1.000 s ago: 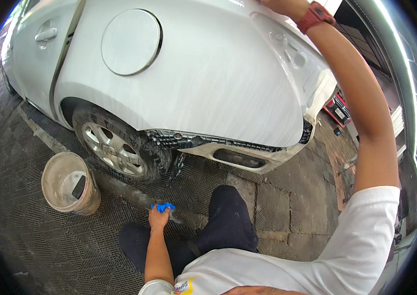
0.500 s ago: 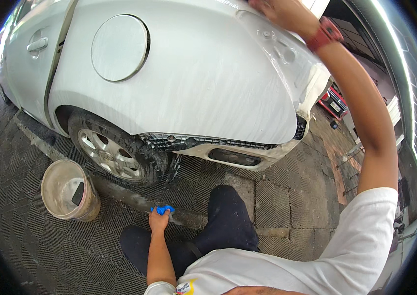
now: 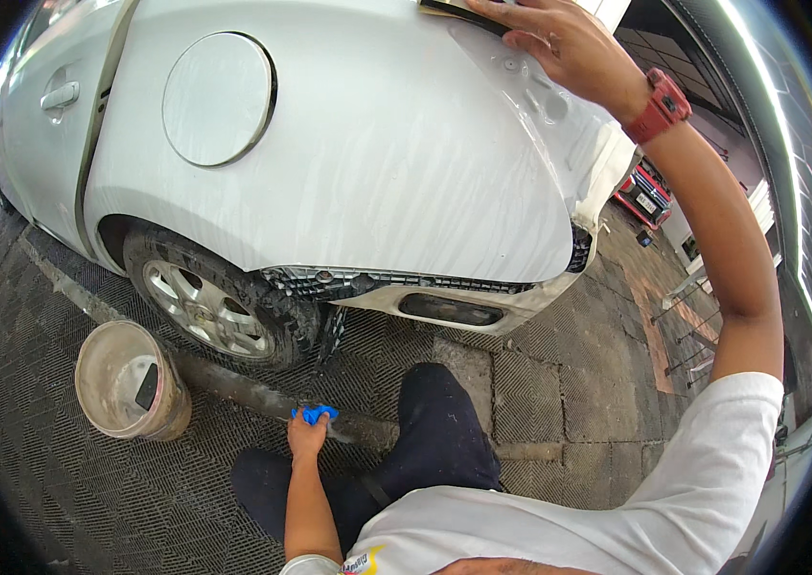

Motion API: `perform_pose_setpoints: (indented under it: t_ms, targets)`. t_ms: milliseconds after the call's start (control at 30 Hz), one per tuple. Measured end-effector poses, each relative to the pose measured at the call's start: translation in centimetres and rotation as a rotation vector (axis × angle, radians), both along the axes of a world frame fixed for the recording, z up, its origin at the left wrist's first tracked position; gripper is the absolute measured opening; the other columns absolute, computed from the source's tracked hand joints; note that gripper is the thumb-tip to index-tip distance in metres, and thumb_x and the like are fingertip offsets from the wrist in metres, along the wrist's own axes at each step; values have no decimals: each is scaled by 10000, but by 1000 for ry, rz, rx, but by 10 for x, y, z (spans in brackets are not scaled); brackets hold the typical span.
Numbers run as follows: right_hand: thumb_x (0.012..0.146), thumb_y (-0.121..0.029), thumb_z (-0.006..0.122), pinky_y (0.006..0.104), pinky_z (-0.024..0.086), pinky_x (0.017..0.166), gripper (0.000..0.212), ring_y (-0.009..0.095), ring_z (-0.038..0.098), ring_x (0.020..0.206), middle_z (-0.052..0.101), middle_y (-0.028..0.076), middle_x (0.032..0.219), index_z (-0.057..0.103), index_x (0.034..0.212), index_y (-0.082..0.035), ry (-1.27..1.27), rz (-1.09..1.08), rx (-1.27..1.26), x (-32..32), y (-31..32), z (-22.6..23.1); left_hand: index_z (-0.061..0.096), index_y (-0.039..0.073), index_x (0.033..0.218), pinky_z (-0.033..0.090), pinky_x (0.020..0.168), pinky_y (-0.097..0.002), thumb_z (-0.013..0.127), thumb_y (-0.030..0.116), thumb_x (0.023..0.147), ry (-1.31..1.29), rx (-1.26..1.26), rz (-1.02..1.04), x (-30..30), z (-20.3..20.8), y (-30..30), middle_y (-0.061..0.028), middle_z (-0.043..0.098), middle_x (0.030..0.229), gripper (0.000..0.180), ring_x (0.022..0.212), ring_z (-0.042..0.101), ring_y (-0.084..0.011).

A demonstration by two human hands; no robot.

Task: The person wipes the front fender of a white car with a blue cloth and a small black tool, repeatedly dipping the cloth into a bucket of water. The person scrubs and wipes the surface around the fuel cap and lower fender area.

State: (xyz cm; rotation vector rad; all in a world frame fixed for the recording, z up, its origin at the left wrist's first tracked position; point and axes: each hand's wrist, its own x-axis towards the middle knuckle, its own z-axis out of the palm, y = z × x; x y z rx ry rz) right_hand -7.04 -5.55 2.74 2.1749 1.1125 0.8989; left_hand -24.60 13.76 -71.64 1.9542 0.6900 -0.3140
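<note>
At the top of the view my right hand (image 3: 569, 48) reaches up to the silver-grey car's rear side panel (image 3: 377, 144). Its fingers are on a flat, black-edged sanding block (image 3: 468, 13), partly cut off by the picture's upper edge. Pale wet streaks run down the panel below it. Down by my knees, my left hand (image 3: 306, 438) is closed around a crumpled blue cloth (image 3: 316, 415). That hand is apart from the car.
A dirty bucket (image 3: 118, 379) stands left of my left hand, with a dark block (image 3: 148, 386) inside. The rear wheel (image 3: 209, 302) is beyond it. A round fuel flap (image 3: 218, 99) sits on the panel. Ribbed mats (image 3: 559, 402) cover the floor. Farther right is a red vehicle (image 3: 643, 196).
My right hand has come lower in the picture, and the sanding block under its fingers now shows. My left hand stays almost where it was with the blue cloth.
</note>
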Motion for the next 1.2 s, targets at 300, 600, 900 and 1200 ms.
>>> perform_pose_setpoints:
  t_ms: [300,600,900,1200]
  targets:
    - [1130,-79,521,517,392,1336,573,261,578,1545,620,73,1673,551,1686,-214,-76,234,-68,21,-12,7,577,24,1631,453,1270,-564,877,538,920,-29,35,-27,4,-14,-11,-318,529,1664,928,1532,528,-487]
    - [1133,-147,551,463,499,1203,520,260,642,1443,655,103,1629,585,1652,-134,35,14,51,21,16,24,599,36,1612,478,1244,-568,869,535,922,21,35,-44,8,-7,-20,-319,545,1641,893,1506,551,-491]
    - [1082,-107,635,414,527,1169,577,234,690,1326,655,101,1629,594,1653,-183,-46,130,-4,7,21,10,586,47,1631,455,1273,-546,851,582,922,27,58,-93,6,2,-21,-304,538,1668,926,1543,520,-482]
    - [1092,-1,542,436,538,1174,577,222,681,1343,634,79,1660,609,1638,-174,-140,349,-78,32,10,-5,563,61,1656,405,1317,-539,828,621,932,70,31,-70,7,3,-14,-283,493,1724,953,1635,418,-453]
